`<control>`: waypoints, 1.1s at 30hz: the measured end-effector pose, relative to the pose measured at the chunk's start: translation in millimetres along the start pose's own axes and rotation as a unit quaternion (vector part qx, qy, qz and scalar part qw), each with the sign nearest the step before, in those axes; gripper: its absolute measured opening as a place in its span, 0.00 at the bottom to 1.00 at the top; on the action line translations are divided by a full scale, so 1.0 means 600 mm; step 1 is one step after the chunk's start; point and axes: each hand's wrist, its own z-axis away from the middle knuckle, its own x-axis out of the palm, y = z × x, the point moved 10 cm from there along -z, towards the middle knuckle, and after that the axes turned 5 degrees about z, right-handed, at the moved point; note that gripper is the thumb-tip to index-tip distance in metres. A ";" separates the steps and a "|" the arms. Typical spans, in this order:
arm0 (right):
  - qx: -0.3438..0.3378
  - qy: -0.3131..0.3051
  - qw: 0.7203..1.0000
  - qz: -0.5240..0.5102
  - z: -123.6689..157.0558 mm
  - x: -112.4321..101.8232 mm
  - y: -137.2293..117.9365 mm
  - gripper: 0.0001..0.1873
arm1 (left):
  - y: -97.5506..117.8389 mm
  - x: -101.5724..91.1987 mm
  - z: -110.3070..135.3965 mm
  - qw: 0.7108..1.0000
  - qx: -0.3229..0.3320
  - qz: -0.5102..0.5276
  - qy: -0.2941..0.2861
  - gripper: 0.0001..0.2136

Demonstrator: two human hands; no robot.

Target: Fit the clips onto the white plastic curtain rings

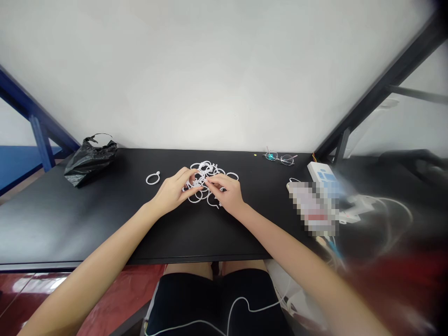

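A loose heap of white plastic curtain rings (195, 196) lies on the black table, some of them open at a gap. Over the heap, my left hand (176, 187) curls its thumb and fingers around a ring. My right hand (227, 189) pinches part of a white ring between thumb and fingertips, close to the left fingers. Exactly which ring each hand grips is partly hidden by the fingers and the tangle. One single ring (153, 178) with a small knob rests apart, left of my left hand.
A crumpled black plastic bag (91, 161) sits at the back left of the table (105, 224). Eyeglasses (280, 157) lie near the wall. To the right are a white and blue box (325, 179), a blurred-out phone-like item (312, 207) and white cables (388, 205).
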 end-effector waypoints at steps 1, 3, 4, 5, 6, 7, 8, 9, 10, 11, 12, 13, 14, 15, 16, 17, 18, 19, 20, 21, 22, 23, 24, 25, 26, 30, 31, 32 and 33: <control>0.000 -0.002 1.000 -0.001 -0.001 0.000 0.001 0.09 | -0.001 0.002 0.000 1.000 -0.004 0.003 -0.006 0.18; -0.001 -0.005 1.000 -0.004 -0.002 0.000 0.001 0.09 | -0.003 0.004 0.001 1.000 -0.010 0.008 -0.015 0.18; -0.003 -0.006 1.000 -0.006 -0.002 0.000 0.000 0.09 | -0.004 0.005 0.001 1.000 -0.013 0.009 -0.019 0.18; -0.004 -0.007 1.000 -0.009 -0.003 0.000 -0.001 0.09 | -0.004 0.006 0.001 1.000 -0.015 0.011 -0.022 0.18; -0.005 -0.007 1.000 -0.011 -0.003 -0.001 -0.002 0.09 | -0.004 0.006 0.001 0.999 -0.017 0.012 -0.025 0.17; -0.004 -0.008 1.000 -0.011 -0.003 -0.001 -0.003 0.10 | -0.004 0.006 0.001 0.999 -0.020 0.014 -0.027 0.17; -0.002 -0.010 1.000 -0.009 -0.002 -0.001 -0.003 0.10 | -0.004 0.006 0.001 0.999 -0.021 0.015 -0.027 0.17; 0.002 -0.013 1.000 -0.005 -0.002 0.000 -0.003 0.10 | -0.004 0.006 0.000 0.999 -0.023 0.017 -0.028 0.17; 0.007 -0.016 1.000 0.000 -0.002 0.001 -0.002 0.11 | -0.004 0.005 0.000 0.999 -0.024 0.018 -0.028 0.17; 0.010 -0.019 1.000 0.005 -0.001 0.002 -0.001 0.11 | -0.003 0.005 0.000 0.999 -0.025 0.019 -0.028 0.17; 0.011 -0.022 1.000 0.009 -0.001 0.003 -0.001 0.11 | -0.003 0.005 -0.001 0.999 -0.024 0.020 -0.028 0.17; 0.010 -0.022 1.000 0.013 -0.001 0.003 0.000 0.11 | -0.002 0.005 -0.001 0.999 -0.022 0.020 -0.028 0.17; 0.008 -0.020 1.000 0.015 -0.001 0.003 -0.001 0.11 | -0.002 0.004 -0.001 0.999 -0.021 0.020 -0.027 0.17; 0.005 -0.018 1.000 0.016 0.000 0.003 -0.001 0.10 | -0.001 0.004 -0.002 0.999 -0.017 0.018 -0.025 0.17; 0.002 -0.016 1.000 0.017 0.000 0.003 -0.001 0.10 | -0.001 0.004 -0.002 1.000 -0.014 0.015 -0.023 0.17; 0.000 -0.014 1.000 0.017 0.000 0.003 0.000 0.10 | -0.001 0.004 -0.002 1.000 -0.012 0.012 -0.021 0.17; 0.002 -0.012 1.000 0.017 0.000 0.003 0.001 0.10 | -0.002 0.005 -0.001 1.000 -0.011 0.008 -0.020 0.18; 0.004 -0.013 1.000 0.018 0.000 0.003 0.002 0.09 | -0.003 0.006 -0.001 1.000 -0.010 0.006 -0.019 0.18; 0.008 -0.014 1.000 0.019 0.000 0.003 0.004 0.08 | -0.004 0.006 -0.001 1.000 -0.011 0.004 -0.018 0.18; 0.012 -0.016 1.000 0.021 0.001 0.004 0.005 0.07 | -0.006 0.005 0.000 1.000 -0.014 0.001 -0.016 0.19; 0.013 -0.019 0.999 0.023 0.001 0.004 0.005 0.07 | -0.009 0.003 -0.001 1.000 -0.017 -0.005 -0.011 0.19; 0.013 -0.021 0.999 0.024 0.002 0.004 0.004 0.07 | -0.012 -0.001 -0.001 1.000 -0.021 -0.017 -0.002 0.18; 0.010 -0.023 0.999 0.024 0.002 0.004 0.003 0.07 | -0.017 -0.009 -0.002 0.999 -0.028 -0.035 0.012 0.18; 0.007 -0.024 0.999 0.023 0.003 0.004 0.001 0.07 | -0.023 -0.019 -0.003 0.997 -0.037 -0.057 0.031 0.17; 0.003 -0.024 0.999 0.021 0.004 0.004 0.000 0.07 | -0.032 -0.031 -0.003 0.994 -0.049 -0.082 0.053 0.16; 0.006 -0.032 0.999 0.014 0.006 0.008 0.000 0.07 | -0.090 -0.078 0.011 0.973 -0.096 -0.161 0.131 0.18; 0.009 -0.037 0.999 0.015 0.006 0.009 0.001 0.08 | -0.110 -0.084 0.017 0.969 -0.104 -0.178 0.138 0.18; 0.010 -0.042 0.999 0.017 0.006 0.011 0.001 0.08 | -0.132 -0.086 0.025 0.965 -0.116 -0.195 0.132 0.18; 0.009 -0.046 0.999 0.019 0.006 0.012 0.000 0.08 | -0.155 -0.083 0.031 0.962 -0.127 -0.212 0.114 0.19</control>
